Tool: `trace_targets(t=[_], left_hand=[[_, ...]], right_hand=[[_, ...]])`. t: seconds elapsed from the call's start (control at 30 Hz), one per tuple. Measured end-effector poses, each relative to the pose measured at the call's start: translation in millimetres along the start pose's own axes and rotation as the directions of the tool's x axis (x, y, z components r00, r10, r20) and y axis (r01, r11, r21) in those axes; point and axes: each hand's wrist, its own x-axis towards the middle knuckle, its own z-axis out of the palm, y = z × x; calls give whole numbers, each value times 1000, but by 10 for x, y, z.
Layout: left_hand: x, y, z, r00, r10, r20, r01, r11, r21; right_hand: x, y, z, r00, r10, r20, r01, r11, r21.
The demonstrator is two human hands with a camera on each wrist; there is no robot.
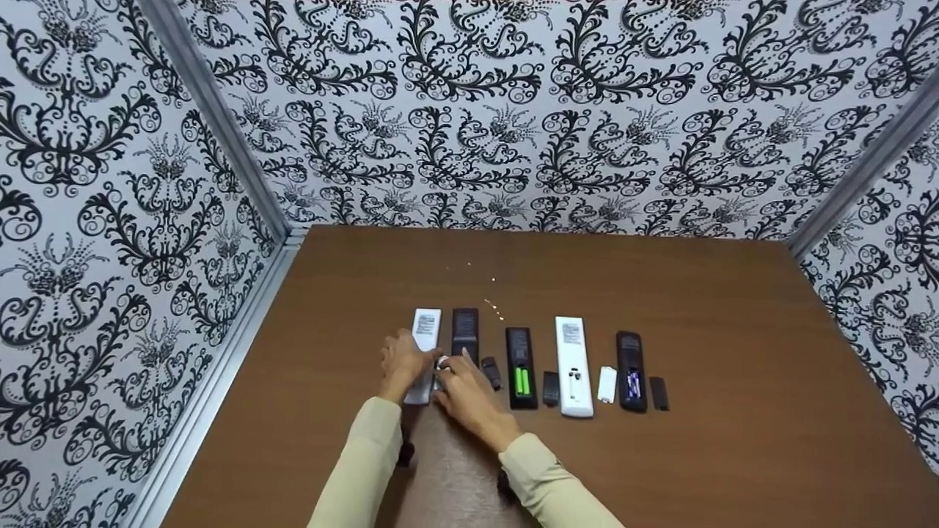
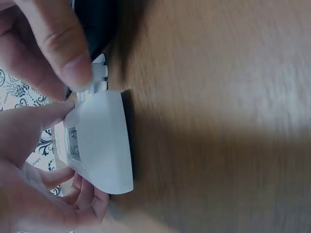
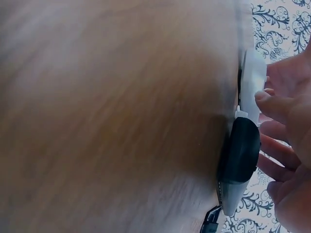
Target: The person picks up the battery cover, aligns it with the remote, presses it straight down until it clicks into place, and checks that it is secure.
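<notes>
In the head view my left hand point(image 1: 403, 361) holds the leftmost white remote control point(image 1: 427, 320), which lies back side up on the table. The left wrist view shows the thumb on one long side of it and the fingers on the other, with the battery compartment point(image 2: 73, 143) uncovered. A white battery cover point(image 2: 100, 73) with small tabs lies beside that remote. My right hand point(image 1: 469, 396) hovers over the cover, fingertips close to the left thumb. Whether it pinches the cover is hidden. Next to the right fingers lies a black remote control point(image 1: 464, 323).
Farther right lie a black remote point(image 1: 519, 345) with green batteries, a white remote point(image 1: 571, 352), and a black remote point(image 1: 629, 352) with purple batteries. Loose covers point(image 1: 607, 385) lie among them. Patterned walls point(image 1: 469, 147) enclose the brown table point(image 1: 733, 440).
</notes>
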Motion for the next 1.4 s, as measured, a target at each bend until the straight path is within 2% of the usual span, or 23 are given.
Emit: trace_targets(t=[0.3, 0.53, 0.67, 0.77, 0.87, 1.03, 1.17, 1.3, 1.4], left_hand=[[55, -17, -33, 1000, 19, -4, -19, 999, 29], [106, -87, -28, 997, 74, -13, -74, 997, -11], [152, -116, -49, 994, 104, -23, -105, 992, -69], [168, -128, -91, 995, 102, -18, -103, 980, -171], [175, -156, -116, 996, 89, -15, -90, 958, -274], [222, -271, -113, 997, 73, -2, -67, 903, -424], [263, -396, -101, 997, 48, 64, -7, 853, -522], [276, -500, -72, 993, 28, 115, 46, 804, -593], [287, -545, -41, 987, 54, 152, 62, 744, -665]], right_hand=[[-1, 10, 88, 998, -28, -48, 24, 995, -92], [16, -10, 138, 998, -27, -58, 19, 992, -126], [15, -16, 139, 996, -4, -89, -9, 991, -136], [11, -48, 107, 995, 44, -88, -57, 988, -142], [12, -97, 50, 992, 96, -78, -104, 989, -101], [37, -137, -44, 988, 125, -86, -118, 989, 85], [54, -139, -101, 990, 129, -62, -113, 970, 214], [56, -133, -113, 991, 125, -50, -106, 954, 282], [50, -127, -95, 992, 110, -65, -83, 942, 325]])
